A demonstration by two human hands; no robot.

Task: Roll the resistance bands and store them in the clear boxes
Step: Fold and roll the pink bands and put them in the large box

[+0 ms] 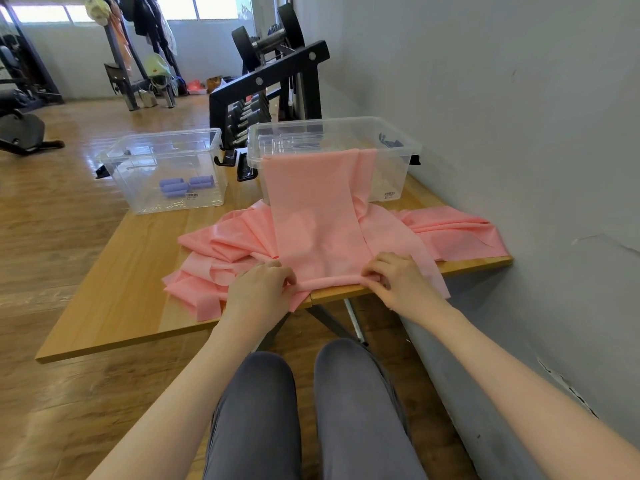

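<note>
A long pink resistance band (317, 216) lies stretched from the table's front edge up over the rim of the right clear box (398, 147). Its near end is turned into a thin roll at the table edge. My left hand (259, 289) pinches the roll's left end and my right hand (394, 280) pinches its right end. More pink bands (214, 247) lie crumpled under and beside it. The left clear box (159, 168) holds several rolled purple bands (183, 185).
The wooden table (114, 306) stands against a grey wall on the right. A black dumbbell rack (263, 81) is behind the boxes. My knees are below the table's front edge. Gym gear and a coat stand are far back on the wooden floor.
</note>
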